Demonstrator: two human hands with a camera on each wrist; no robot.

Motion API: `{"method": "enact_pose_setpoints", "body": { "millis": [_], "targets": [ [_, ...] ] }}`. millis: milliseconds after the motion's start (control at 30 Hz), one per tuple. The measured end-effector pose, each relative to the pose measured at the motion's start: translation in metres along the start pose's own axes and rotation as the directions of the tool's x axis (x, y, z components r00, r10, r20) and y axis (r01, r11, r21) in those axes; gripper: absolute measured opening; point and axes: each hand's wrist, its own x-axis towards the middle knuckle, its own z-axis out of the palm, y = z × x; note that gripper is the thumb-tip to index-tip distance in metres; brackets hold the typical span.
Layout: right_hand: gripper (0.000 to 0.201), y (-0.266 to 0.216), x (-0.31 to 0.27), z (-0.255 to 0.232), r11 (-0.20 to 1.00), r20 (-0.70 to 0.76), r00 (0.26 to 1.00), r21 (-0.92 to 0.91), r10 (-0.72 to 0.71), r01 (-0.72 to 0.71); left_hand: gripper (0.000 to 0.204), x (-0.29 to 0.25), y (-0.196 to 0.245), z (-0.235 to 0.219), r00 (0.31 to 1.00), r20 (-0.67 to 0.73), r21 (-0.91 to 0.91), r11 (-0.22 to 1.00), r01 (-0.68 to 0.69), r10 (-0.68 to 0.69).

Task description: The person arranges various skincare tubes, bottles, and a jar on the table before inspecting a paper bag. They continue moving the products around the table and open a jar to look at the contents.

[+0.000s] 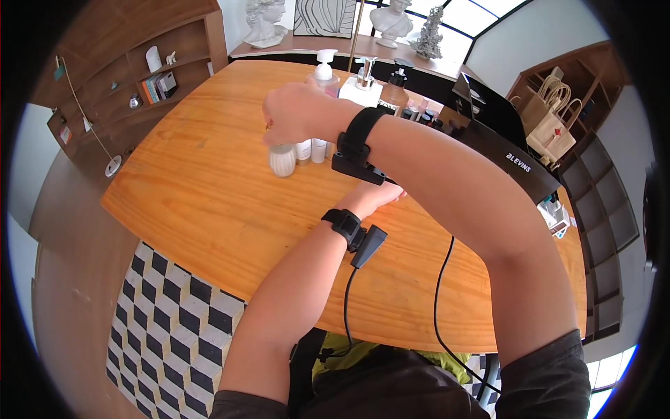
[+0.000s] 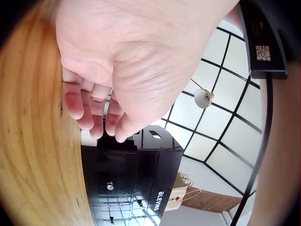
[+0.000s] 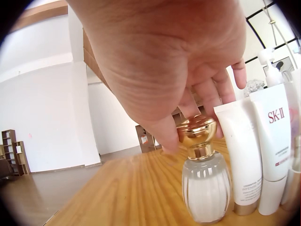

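Note:
A ribbed glass perfume bottle [image 3: 206,188] with a gold cap stands upright on the wooden table. My right hand [image 1: 303,112] reaches down over it from above, thumb and fingers round the cap in the right wrist view. Close beside the bottle stand two white squeeze tubes [image 3: 241,155], one lettered SK-II. The left hand [image 2: 127,61] is low over the tabletop, nearer to me, its fingers loosely bent and nothing in them. In the head view this left hand [image 1: 380,197] is partly hidden by the right forearm.
Behind the right hand stand a white pump bottle [image 1: 324,70], a white dispenser with a silver pump [image 1: 361,91] and an amber pump bottle [image 1: 395,94]. A black BLEVINS box [image 1: 513,157] occupies the table's right side. Cables [image 1: 438,300] hang from both wrist cameras.

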Motion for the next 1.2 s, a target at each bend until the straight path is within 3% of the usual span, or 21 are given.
{"method": "enact_pose_setpoints", "body": {
  "millis": [33,300,367,467,600,667,733,767,800,867,900,1000,1100,1200],
  "targets": [
    [0.045,0.0,0.001,0.001,1.0,0.011,1.0,0.01,0.02,-0.02,0.028,0.001,-0.003,0.003,0.991,-0.124,0.0,0.999,-0.045,0.045],
    [0.058,0.002,0.001,-0.01,0.993,0.069,0.995,0.092,0.065,-0.072,0.027,-0.002,0.009,0.003,0.996,-0.092,0.06,0.998,-0.007,0.013],
    [0.055,0.005,0.002,-0.011,0.983,-0.023,0.994,0.157,0.105,-0.1,0.027,-0.008,0.024,0.002,0.996,-0.084,0.065,0.998,-0.014,0.019],
    [0.05,0.011,0.0,-0.012,0.954,-0.047,0.994,0.287,0.1,-0.082,0.035,-0.016,0.038,0.0,0.998,0.016,0.05,0.997,0.057,-0.058],
    [0.042,0.015,-0.016,-0.024,0.977,-0.015,0.998,0.205,0.065,-0.061,0.023,-0.026,0.047,0.005,0.999,-0.049,0.008,1.0,0.007,-0.006],
    [0.036,0.022,-0.031,-0.034,0.972,-0.263,0.962,0.235,0.08,-0.016,0.02,-0.024,0.049,0.006,0.999,-0.045,-0.035,0.999,-0.027,0.025],
    [0.034,0.041,-0.049,-0.052,0.961,-0.302,0.947,0.276,0.109,-0.023,0.016,-0.017,0.047,0.004,1.0,0.014,0.03,1.0,-0.007,0.007],
    [0.031,0.056,-0.058,-0.059,0.944,-0.349,0.927,0.329,0.136,-0.015,0.018,-0.017,0.048,0.003,0.999,0.035,-0.039,0.999,-0.001,0.002],
    [0.029,0.071,-0.072,-0.065,0.978,-0.469,0.878,0.208,0.093,0.008,0.021,-0.018,0.048,0.002,0.999,0.022,-0.022,0.999,0.03,-0.029],
    [0.031,0.093,-0.102,-0.086,0.956,-0.424,0.874,0.264,0.238,-0.132,0.025,-0.022,0.051,0.003,1.0,0.009,0.037,0.999,0.026,-0.027],
    [0.033,0.114,-0.113,-0.087,0.977,-0.481,0.855,0.174,0.195,-0.124,0.025,-0.022,0.052,0.004,1.0,0.015,0.03,0.999,0.015,-0.016],
    [0.033,0.147,-0.149,-0.096,0.917,-0.398,0.826,0.184,0.398,-0.353,0.026,-0.023,0.054,0.004,0.999,0.004,0.073,0.997,0.034,-0.034],
    [0.032,0.166,-0.171,-0.089,0.867,-0.297,0.815,0.185,0.498,-0.463,0.026,-0.018,0.049,0.004,0.999,-0.016,0.048,0.998,0.033,-0.032],
    [0.031,0.174,-0.182,-0.081,0.857,-0.278,0.813,0.228,0.511,-0.461,0.026,-0.023,0.056,0.004,0.999,-0.006,0.087,0.995,0.048,-0.048]
  ]
}}
